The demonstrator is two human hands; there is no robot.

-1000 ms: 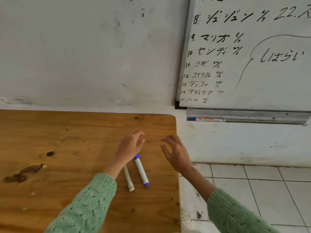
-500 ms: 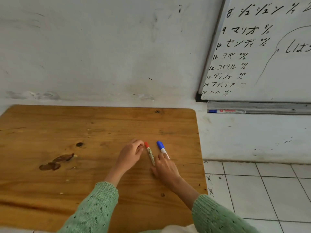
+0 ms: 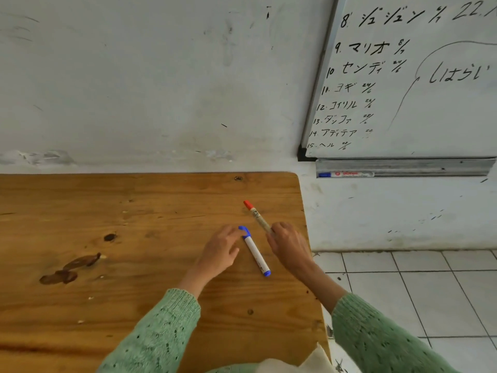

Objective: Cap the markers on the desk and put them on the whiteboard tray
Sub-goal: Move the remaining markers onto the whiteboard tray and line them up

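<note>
The right hand (image 3: 289, 246) has its fingers clamped on the red marker's (image 3: 256, 215) near end. The blue marker (image 3: 255, 251) lies on the bench (image 3: 134, 211), cap touching the left hand's (image 3: 220, 251) loosely spread fingers. The bench's edge runs at 3 o'clock; the tray (image 3: 430, 168) at 1 o'clock holds another marker (image 3: 347, 174).

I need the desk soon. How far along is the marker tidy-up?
One marker already lies in the whiteboard tray. The right hand grips the red-capped marker; the left hand touches the blue-capped marker on the desk. Both still need carrying over.
</note>
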